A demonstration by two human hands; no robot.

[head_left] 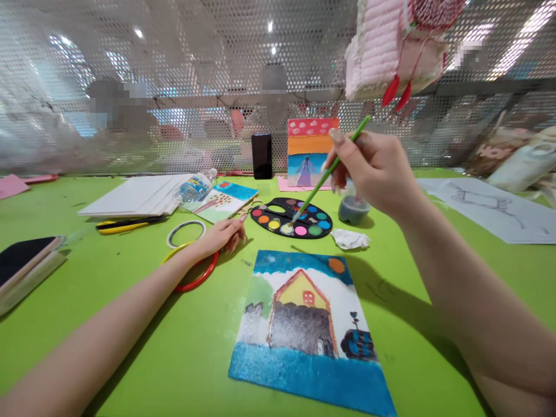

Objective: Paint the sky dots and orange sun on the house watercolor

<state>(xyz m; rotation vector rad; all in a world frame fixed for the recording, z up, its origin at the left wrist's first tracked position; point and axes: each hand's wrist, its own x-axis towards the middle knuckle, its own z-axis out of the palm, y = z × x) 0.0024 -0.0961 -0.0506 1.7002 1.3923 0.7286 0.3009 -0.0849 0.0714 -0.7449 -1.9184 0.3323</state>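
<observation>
While right hand [373, 174] pinches one green paintbrush [334, 165] between thumb and fingers, bristles touch one black palette [278, 217], at 12 o'clock from house painting [304, 330]. Left hand [219, 237] loosely curled, holding nothing, resting on desk [130, 324] at 10 o'clock from painting, just beside one red ring [195, 267]. Two more paintings: figure painting [313, 152], tree card [221, 200].
</observation>
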